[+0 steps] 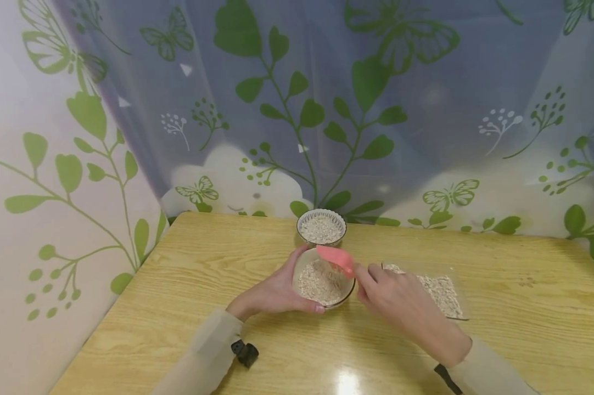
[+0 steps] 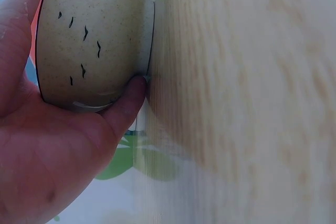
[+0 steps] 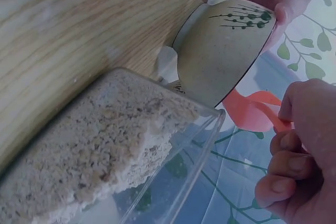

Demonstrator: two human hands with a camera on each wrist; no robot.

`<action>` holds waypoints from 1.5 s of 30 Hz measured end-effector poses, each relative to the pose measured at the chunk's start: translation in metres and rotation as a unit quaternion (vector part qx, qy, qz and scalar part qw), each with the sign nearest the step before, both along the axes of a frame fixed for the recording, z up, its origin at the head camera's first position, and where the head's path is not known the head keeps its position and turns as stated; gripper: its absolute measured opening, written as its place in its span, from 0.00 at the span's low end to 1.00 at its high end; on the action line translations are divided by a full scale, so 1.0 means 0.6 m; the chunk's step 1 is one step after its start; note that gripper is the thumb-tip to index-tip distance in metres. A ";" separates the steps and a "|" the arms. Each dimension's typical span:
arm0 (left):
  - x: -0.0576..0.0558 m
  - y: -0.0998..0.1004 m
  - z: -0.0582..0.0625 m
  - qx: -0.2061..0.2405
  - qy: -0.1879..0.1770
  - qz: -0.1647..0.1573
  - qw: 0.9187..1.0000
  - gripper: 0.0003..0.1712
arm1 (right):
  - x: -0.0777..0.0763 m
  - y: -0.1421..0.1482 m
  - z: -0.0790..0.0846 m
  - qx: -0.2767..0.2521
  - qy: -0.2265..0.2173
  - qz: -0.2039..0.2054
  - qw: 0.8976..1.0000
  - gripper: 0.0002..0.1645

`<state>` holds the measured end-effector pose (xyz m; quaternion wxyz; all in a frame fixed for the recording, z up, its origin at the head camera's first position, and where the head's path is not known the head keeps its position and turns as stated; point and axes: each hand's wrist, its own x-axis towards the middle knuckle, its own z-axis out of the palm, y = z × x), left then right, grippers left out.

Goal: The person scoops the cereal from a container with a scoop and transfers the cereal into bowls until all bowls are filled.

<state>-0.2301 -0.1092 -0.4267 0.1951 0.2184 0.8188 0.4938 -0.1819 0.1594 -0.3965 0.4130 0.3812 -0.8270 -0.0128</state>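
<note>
My left hand (image 1: 282, 288) holds a beige speckled bowl (image 2: 92, 30) from its left side, thumb and fingers spread round the wall. Oat flakes (image 1: 317, 282) lie inside it. With my right hand (image 1: 398, 296) I grip the handle of a pink scoop (image 1: 334, 257), fingers curled round it. The scoop's head is over the bowl's opening, near the far right rim; its inside is hidden in the head view. In the right wrist view, the scoop shows past the bowl's rim, and a clear container (image 3: 205, 156) of oat flakes stands in front.
Behind the beige bowl stands a second bowl (image 1: 321, 212) with a fluted, patterned inside, also holding oat flakes. The clear container is right of the beige bowl, partly under my right forearm. A printed curtain (image 1: 425, 137) hangs at the back edge of the wooden table (image 1: 228, 236).
</note>
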 end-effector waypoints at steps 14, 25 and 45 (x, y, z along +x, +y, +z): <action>-0.001 0.000 0.001 0.010 0.003 -0.004 1.000 0.76 | 0.002 0.013 -0.003 0.017 0.005 -0.004 1.000 0.24; -0.002 -0.002 0.000 -0.022 0.031 0.003 0.999 0.76 | 0.015 0.015 0.003 -0.225 -0.360 -0.020 0.905 0.10; 0.004 -0.010 0.039 -0.018 0.166 0.020 0.986 0.62 | 0.019 0.116 0.047 -0.373 -0.561 -0.087 0.734 0.13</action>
